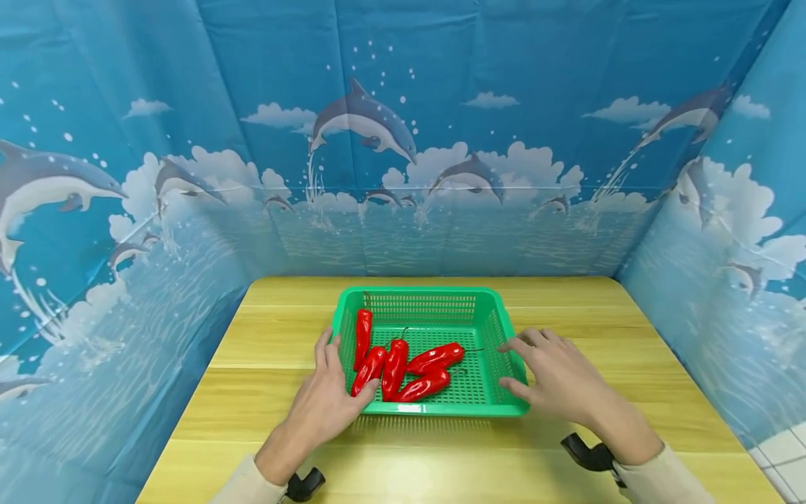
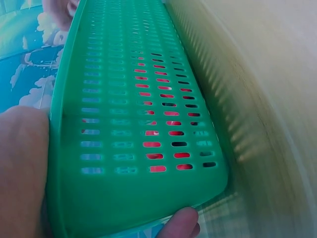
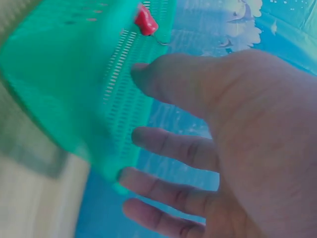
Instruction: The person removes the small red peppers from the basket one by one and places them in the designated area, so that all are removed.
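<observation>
A green plastic basket (image 1: 441,409) with slotted walls stands on the wooden table. Several glossy red peppers (image 1: 394,364) with thin dark stems lie in it, mostly toward its left and front. My left hand (image 1: 324,402) grips the basket at its front left corner, thumb over the rim and fingers along the outer left side. A fingertip (image 2: 181,224) shows by the lower corner in the left wrist view. At the right side, my right hand (image 1: 554,371) hovers by the rim, fingers spread and bent a little, pinching nothing. One pepper (image 3: 146,21) shows in the right wrist view.
The yellow wood-grain table (image 1: 264,336) extends to both sides of the basket and in front of it. A blue curtain (image 1: 403,238) printed with dolphins and clouds stands behind the table and along both sides. White floor tiles (image 1: 781,448) show at lower right.
</observation>
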`<action>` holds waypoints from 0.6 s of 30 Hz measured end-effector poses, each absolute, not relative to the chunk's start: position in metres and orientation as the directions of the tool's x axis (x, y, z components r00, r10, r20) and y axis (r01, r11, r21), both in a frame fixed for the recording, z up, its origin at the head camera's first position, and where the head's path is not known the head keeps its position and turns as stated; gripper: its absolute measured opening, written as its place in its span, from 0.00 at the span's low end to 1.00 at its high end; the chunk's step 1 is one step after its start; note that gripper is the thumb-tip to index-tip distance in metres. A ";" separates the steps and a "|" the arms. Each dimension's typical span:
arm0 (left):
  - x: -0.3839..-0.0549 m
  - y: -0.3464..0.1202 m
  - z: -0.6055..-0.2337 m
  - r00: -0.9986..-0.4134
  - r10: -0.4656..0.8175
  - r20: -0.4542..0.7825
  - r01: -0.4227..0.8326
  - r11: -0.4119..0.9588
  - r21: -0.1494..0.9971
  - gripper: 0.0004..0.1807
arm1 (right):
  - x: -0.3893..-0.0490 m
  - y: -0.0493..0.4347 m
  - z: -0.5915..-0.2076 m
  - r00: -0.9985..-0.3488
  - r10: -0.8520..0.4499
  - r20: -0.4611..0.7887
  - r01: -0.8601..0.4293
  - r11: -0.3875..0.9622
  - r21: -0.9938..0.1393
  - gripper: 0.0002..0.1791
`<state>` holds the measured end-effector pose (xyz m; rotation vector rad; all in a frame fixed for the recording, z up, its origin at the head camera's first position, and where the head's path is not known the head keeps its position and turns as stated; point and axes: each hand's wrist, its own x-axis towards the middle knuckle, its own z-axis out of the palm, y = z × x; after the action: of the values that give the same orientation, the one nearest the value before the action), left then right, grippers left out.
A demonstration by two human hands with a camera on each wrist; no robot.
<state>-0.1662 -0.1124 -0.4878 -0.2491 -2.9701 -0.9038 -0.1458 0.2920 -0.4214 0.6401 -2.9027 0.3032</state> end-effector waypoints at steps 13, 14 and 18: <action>-0.167 -0.114 -0.499 -0.969 0.159 0.190 0.239 0.795 0.557 0.68 | -0.210 0.255 -0.398 -0.844 -0.536 0.029 -0.530 0.823 -0.204 0.26; -0.168 -0.114 -0.499 -0.971 0.156 0.183 0.232 0.803 0.548 0.68 | -0.215 0.253 -0.399 -0.842 -0.540 0.005 -0.528 0.821 -0.217 0.27; -0.166 -0.111 -0.487 -0.985 0.132 0.112 0.171 0.848 0.502 0.67 | -0.233 0.246 -0.404 -0.825 -0.557 -0.101 -0.514 0.812 -0.276 0.28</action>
<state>-0.1658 -0.1113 -0.4874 -0.2425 -2.9494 -0.8117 -0.2331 0.2464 -0.4040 0.9413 -3.1582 0.3976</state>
